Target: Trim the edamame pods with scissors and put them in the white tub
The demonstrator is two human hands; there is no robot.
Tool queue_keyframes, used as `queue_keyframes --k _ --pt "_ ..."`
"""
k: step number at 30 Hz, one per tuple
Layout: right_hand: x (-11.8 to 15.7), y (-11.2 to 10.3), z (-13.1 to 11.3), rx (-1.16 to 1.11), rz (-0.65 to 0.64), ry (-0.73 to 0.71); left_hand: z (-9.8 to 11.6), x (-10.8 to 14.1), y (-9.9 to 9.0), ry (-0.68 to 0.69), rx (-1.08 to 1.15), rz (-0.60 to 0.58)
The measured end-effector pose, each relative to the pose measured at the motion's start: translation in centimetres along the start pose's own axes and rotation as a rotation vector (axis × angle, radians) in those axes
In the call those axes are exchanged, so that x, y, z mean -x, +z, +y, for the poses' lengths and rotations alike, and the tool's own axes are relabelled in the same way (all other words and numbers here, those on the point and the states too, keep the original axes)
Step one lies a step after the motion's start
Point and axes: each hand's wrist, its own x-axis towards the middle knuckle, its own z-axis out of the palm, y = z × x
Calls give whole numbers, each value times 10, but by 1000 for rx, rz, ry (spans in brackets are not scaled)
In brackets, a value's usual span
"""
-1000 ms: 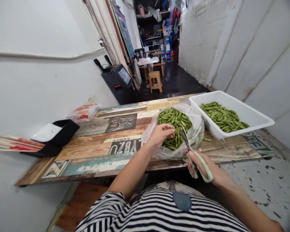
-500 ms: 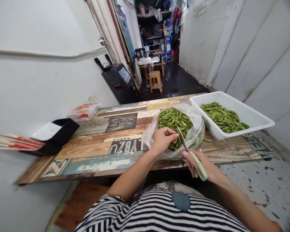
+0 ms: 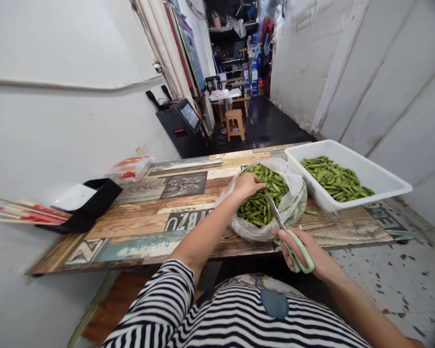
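Note:
A clear plastic bag (image 3: 297, 195) stands open on the patterned table (image 3: 137, 212), with many green pods (image 3: 255, 211) inside. My left hand (image 3: 249, 185) reaches over the bag's left side, its fingers pressed together at the top of the pods; what they hold, if anything, is too small to make out. At the bag's front right, my right hand (image 3: 300, 247) is closed on the green handles of a pair of scissors (image 3: 278, 215). The blades point up and left over the pods. Right of the bag, a white tray (image 3: 377, 180) holds more green pods (image 3: 335, 179).
Red-and-white wrapped chopsticks (image 3: 32, 213) and a black holder (image 3: 90, 212) sit at the table's left end, near a plastic package (image 3: 128, 169). A black touchscreen machine (image 3: 183, 125) stands behind the table. Farther back is an orange stool (image 3: 235, 124).
My left hand has moved away from the scissor tips, up and back over the pods. My right hand still holds the scissors in nearly the same place. The view has shifted slightly.

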Motion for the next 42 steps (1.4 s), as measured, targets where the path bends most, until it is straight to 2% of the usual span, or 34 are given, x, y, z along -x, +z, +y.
queue_keyframes --k 4,7,12,14,20,23,28,30,33,35,37,39,42 --pt "1 -3 1 -33 26 -18 4 -5 -3 19 48 -42" --pt "0 -8 2 -14 -4 -49 2 10 -16 15 163 -71" --pt "-2 -13 -3 132 -64 -126 10 53 -32 -91 517 -358" --pt "-2 -12 -8 164 -72 -124 15 64 -34 -119 579 -410" --pt "-2 -8 -18 284 -34 -162 23 76 -32 -100 688 -468" --pt "-3 -6 -15 323 -16 -192 25 79 -28 -108 703 -472" --pt "-9 -6 -4 264 32 -132 23 81 -25 -160 705 -493" --pt "-10 -7 -2 216 32 -129 19 76 -30 -187 759 -465" --pt "-8 -10 -1 111 35 -118 9 62 -39 -248 883 -281" --pt "-5 -12 -2 87 24 -133 2 50 -42 -262 850 -180" --pt "-2 -13 -1 89 2 -158 -4 37 -39 -161 662 -102" --pt "0 -13 -1 81 -13 -162 -6 26 -32 10 417 -35" --pt "2 -12 0 50 -12 -150 0 13 -19 170 167 -40"
